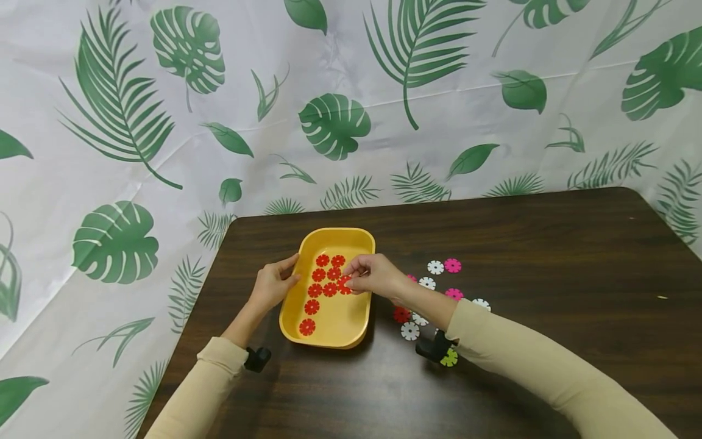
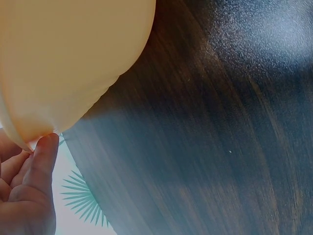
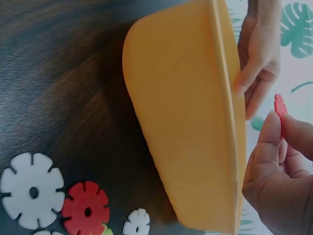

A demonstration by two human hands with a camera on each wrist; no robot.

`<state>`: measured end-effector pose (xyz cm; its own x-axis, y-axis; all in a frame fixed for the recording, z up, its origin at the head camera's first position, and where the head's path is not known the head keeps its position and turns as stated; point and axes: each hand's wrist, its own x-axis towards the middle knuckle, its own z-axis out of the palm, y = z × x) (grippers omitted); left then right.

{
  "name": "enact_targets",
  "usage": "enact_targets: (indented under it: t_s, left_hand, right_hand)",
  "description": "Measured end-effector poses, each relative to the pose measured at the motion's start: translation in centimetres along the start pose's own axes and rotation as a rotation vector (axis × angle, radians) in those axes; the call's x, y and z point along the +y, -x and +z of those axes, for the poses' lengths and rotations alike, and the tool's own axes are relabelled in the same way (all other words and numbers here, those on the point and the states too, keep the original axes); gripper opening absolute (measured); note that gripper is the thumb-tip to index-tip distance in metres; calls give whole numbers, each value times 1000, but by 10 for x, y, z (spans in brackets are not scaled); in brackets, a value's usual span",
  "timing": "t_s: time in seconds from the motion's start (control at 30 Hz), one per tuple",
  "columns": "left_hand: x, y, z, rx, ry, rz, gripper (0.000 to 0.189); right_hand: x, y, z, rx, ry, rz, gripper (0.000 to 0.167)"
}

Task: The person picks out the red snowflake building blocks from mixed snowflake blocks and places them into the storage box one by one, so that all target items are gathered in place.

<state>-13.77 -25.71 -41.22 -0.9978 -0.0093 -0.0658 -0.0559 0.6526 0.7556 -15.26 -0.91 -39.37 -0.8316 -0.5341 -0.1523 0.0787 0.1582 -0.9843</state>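
Note:
A yellow plastic tub (image 1: 342, 323) stands on the dark table, with several red notched plastic discs (image 1: 319, 275) lying on its floor. My left hand (image 1: 272, 285) holds the tub's left rim, thumb on the inner side; the left wrist view shows the fingers (image 2: 41, 161) pinching that edge. Over the tub's right side, my right hand (image 1: 375, 277) pinches one red disc (image 3: 279, 105) between thumb and finger, its edge sticking up past the fingertips in the right wrist view. My right forearm hides part of the loose discs on the table.
Right of the tub lie loose discs: white ones (image 1: 409, 331), pink ones (image 1: 453, 265), a red one (image 1: 402, 314) and a yellow-green one (image 1: 448, 358). The wooden table (image 1: 548, 262) meets a leaf-printed cloth (image 1: 340, 67) at its back and left edges.

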Motion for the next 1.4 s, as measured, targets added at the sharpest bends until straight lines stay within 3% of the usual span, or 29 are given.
enact_targets:
  t_s: [0.5, 0.83, 1.2, 1.4]
  left_hand:
    - [0, 0, -1, 6, -13, 10, 51]
    - [0, -1, -1, 5, -28, 3, 51]
    - [-1, -2, -1, 12, -29, 5, 52]
    - [-2, -2, 0, 12, -24, 7, 52]
  right_hand:
    - [4, -34, 25, -15, 67, 39, 12]
    - [8, -45, 39, 5, 231, 58, 9]
    - [16, -52, 51, -49, 426, 119, 7]
    - [19, -51, 55, -55, 519, 104, 7]
